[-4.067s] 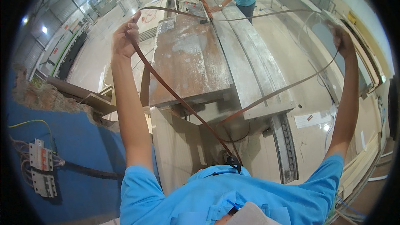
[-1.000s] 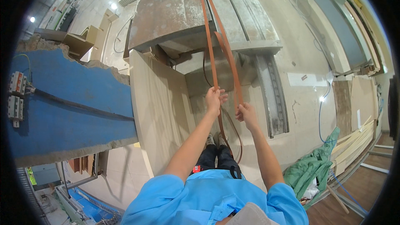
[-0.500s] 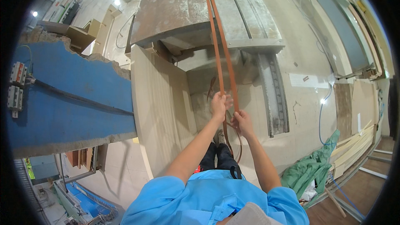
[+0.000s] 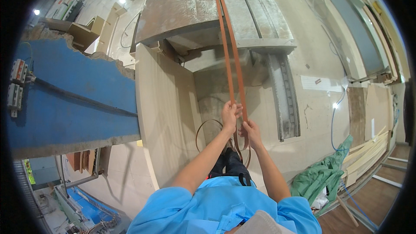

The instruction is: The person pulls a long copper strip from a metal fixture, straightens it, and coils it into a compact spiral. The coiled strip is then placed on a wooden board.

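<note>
Workshop floor (image 4: 318,141), metal machine table (image 4: 177,2) ahead. Brown edge-banding strip (image 4: 227,56) ran in 2 lengths from over table. L hand (image 4: 231,115) half-curled round L length, R hand (image 4: 251,133) pinched R one. Strip looked light, bendy, prob. slick; best held across flat faces.

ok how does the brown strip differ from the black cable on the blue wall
The brown strip looks flat, the black cable rounder. The strip is in the left hand and right hand; the cable runs across the blue wall, untouched. Both are long and narrow.
</note>
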Available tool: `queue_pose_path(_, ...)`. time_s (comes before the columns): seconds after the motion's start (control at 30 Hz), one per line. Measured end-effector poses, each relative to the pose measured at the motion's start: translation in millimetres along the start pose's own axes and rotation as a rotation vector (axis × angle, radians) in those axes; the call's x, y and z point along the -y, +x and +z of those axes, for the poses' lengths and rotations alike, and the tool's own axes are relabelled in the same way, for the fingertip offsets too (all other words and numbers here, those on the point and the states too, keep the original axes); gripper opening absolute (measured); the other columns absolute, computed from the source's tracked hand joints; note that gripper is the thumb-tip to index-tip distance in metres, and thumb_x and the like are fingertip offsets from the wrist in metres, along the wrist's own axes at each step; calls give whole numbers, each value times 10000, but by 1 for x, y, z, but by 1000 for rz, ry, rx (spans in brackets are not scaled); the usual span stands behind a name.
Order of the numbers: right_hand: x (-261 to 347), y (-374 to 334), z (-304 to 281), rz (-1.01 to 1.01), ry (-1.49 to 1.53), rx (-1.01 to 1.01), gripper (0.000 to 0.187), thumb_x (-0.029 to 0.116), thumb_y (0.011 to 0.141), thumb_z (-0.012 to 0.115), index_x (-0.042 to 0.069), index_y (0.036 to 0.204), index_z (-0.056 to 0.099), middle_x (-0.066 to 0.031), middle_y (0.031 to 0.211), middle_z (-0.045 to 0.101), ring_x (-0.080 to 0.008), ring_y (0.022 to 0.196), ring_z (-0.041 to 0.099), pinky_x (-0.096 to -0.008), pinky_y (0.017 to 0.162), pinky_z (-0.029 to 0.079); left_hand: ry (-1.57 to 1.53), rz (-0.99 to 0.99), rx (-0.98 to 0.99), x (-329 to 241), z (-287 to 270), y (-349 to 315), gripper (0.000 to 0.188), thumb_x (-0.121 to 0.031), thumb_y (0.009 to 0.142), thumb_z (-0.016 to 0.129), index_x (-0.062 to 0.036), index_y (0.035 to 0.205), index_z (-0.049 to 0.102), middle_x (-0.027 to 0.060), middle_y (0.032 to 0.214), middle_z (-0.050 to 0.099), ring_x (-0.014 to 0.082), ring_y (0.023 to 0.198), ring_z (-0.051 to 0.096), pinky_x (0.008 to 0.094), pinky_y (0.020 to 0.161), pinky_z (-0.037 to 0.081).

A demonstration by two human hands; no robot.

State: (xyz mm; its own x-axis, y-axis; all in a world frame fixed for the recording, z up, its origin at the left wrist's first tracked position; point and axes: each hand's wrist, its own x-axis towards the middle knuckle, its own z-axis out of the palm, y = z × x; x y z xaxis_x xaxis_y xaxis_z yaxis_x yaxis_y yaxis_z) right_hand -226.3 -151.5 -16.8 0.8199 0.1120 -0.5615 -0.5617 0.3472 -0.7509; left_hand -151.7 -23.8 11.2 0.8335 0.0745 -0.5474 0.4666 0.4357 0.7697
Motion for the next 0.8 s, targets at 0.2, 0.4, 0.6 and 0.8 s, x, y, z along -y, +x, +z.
queue_pose_path(0.2,-18,-9,2,-57,-20,-32,199,242,1074,581,45,1083,613,-42,912,679,-132,798,660,-285,712,536,-18,-44,-41,11,-6,-11,228,-174,1105,484,-60,1294,539,84,1191,665,198,1133,642,436,968,538)
queue_pose_path(0.4,-29,-12,5,-100,50,-48,172,193,1083,555,29,1110,603,-23,924,655,-114,815,626,-286,727,519,-45,-38,-85,22,-1,-14,169,-169,1096,513,-72,1200,604,46,1126,654,166,1021,625,385,889,539)
queue_pose_path(0.6,-38,-23,5,-90,-22,-24,197,222,1094,535,38,1124,599,-26,954,672,-110,830,655,-280,733,552,-126,-91,-125,37,-4,-17,158,-160,1084,537,-54,1143,638,13,1024,658,120,898,613,279,732,491)
queue_pose_path(0.8,-34,-37,11,-16,33,-13,238,233,1117,487,29,1119,610,-12,867,640,-106,722,608,-272,658,507,-139,-100,-96,47,-10,-20,177,-152,1091,524,-26,1157,629,43,1002,657,142,881,624,300,736,512)
